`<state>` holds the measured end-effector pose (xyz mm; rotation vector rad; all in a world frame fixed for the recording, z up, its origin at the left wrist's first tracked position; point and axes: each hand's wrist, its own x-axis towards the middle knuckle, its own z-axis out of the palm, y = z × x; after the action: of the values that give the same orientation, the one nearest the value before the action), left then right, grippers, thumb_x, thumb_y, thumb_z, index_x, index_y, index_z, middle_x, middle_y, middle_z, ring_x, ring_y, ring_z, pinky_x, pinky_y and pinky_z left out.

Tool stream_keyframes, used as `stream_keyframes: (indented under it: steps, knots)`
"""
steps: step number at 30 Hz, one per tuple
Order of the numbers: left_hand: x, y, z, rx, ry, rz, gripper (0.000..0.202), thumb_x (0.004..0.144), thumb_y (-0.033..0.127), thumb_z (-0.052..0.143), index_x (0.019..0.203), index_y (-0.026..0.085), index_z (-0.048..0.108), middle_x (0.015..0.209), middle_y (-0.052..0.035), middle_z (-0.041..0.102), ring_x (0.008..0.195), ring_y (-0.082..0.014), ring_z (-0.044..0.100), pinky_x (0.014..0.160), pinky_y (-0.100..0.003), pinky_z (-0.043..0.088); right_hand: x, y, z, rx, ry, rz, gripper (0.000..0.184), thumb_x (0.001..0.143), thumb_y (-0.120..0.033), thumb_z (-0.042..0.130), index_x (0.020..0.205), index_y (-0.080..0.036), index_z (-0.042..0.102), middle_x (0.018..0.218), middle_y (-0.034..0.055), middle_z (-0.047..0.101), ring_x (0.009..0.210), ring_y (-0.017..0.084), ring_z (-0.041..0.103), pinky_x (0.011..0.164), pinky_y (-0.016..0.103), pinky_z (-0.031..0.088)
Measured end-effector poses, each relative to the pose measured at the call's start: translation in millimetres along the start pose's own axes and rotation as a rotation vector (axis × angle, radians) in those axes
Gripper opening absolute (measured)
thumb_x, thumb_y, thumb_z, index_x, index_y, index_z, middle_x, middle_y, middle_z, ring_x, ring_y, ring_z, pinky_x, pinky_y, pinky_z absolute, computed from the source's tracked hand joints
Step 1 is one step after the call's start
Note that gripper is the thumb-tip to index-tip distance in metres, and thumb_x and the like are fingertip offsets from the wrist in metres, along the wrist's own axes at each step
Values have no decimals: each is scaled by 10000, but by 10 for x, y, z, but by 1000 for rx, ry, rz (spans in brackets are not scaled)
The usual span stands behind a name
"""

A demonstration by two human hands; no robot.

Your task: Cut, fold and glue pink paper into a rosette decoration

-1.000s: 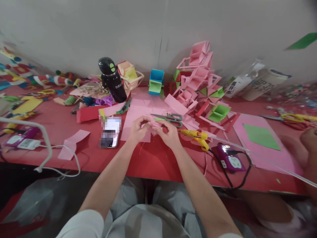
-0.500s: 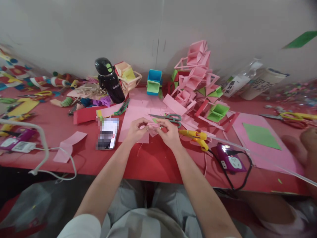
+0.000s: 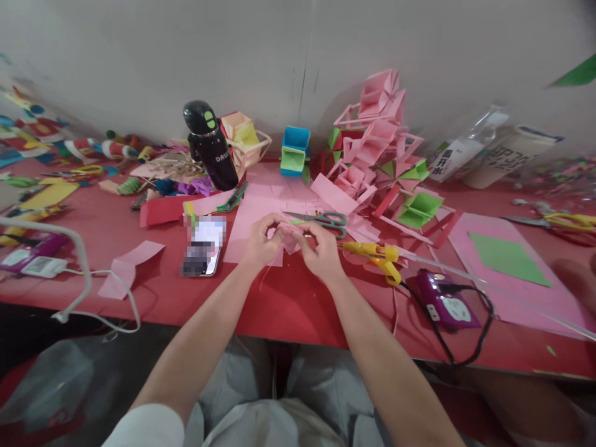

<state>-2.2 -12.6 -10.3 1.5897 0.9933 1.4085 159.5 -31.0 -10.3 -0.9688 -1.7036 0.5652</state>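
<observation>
A small folded piece of pink paper is pinched between my two hands, above the middle of the red table. My left hand is closed on its left side, thumb and forefinger curled round it. On the right side my right hand grips the same paper with its fingertips. The fingers hide part of its shape. Just behind the hands lie green-handled scissors and a pink sheet. To the right of my right hand rests a yellow glue gun with a long clear glue stick.
A phone lies left of my hands. Behind stand a black bottle, a blue and green paper box and a heap of pink paper frames. At right are a purple power socket and a green sheet.
The pink paper has turned between my fingers and shows more of its face. Both hands stay in nearly the same place. The view has shifted slightly.
</observation>
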Motion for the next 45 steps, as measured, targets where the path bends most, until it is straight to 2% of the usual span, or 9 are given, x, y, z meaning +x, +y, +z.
stream_keyframes:
  steps: [4, 9, 17, 23, 27, 33, 38, 42, 45]
  knots:
    - [-30, 3, 67, 37, 42, 47, 172, 862, 356, 647, 814, 191, 651, 840, -54, 680, 787, -193, 606, 778, -322, 460, -18, -15, 57, -35, 53, -26, 203, 947, -369, 563, 917, -199, 671, 864, 55, 710, 785, 185, 640, 738, 322, 518]
    - [-45, 37, 95, 45, 82, 22, 126, 869, 294, 633, 785, 201, 638, 824, -43, 670, 771, -183, 580, 753, -313, 451, -26, -16, 124, -52, 94, -19, 177, 942, -351, 568, 908, -201, 657, 843, 49, 697, 769, 185, 629, 725, 319, 510]
    - [-33, 23, 90, -45, 65, 9, 140, 844, 312, 671, 782, 189, 647, 783, -38, 666, 725, -167, 594, 693, -298, 469, -37, -29, 139, -73, 114, -34, 134, 939, -305, 570, 914, -199, 649, 858, 52, 693, 776, 182, 623, 731, 323, 502]
    - [-17, -35, 106, -62, 56, 96, 244, 856, 400, 690, 783, 172, 643, 749, -38, 673, 677, -150, 610, 631, -271, 481, -43, -33, 124, -91, 113, -34, 134, 939, -294, 571, 935, -194, 659, 848, 47, 690, 775, 182, 624, 733, 320, 499]
    - [-8, -55, 114, -42, 63, 127, 245, 866, 393, 688, 781, 166, 655, 748, -41, 680, 661, -139, 613, 609, -256, 487, -37, -17, 103, -78, 112, -28, 143, 939, -300, 577, 934, -195, 675, 861, 48, 705, 780, 182, 633, 743, 325, 504]
    - [10, -17, 75, -65, 36, 145, 183, 884, 343, 688, 881, 160, 693, 865, -78, 735, 786, -166, 672, 742, -297, 527, 20, -47, 57, 19, 67, 37, 184, 942, -357, 595, 1007, -214, 691, 965, 51, 740, 868, 195, 671, 809, 345, 535]
    - [22, -11, 69, -190, 22, 71, 210, 861, 359, 720, 942, 166, 721, 956, -86, 747, 907, -191, 689, 868, -336, 539, 32, -65, 75, 109, 102, 71, 232, 935, -374, 611, 1092, -221, 688, 1090, 70, 727, 991, 203, 676, 883, 360, 545]
    - [31, -34, 74, -284, -1, -7, 270, 821, 390, 759, 984, 176, 733, 1007, -85, 749, 935, -200, 688, 880, -344, 542, 25, -18, 94, 132, 149, 95, 275, 916, -405, 637, 1130, -237, 678, 1162, 81, 706, 1090, 221, 658, 951, 389, 538]
    - [33, -38, 64, -315, -15, -56, 332, 772, 381, 804, 1027, 180, 734, 1044, -84, 745, 962, -211, 684, 887, -349, 537, 33, 8, 90, 141, 175, 136, 306, 901, -428, 653, 1146, -244, 663, 1173, 81, 700, 1064, 214, 665, 918, 380, 553]
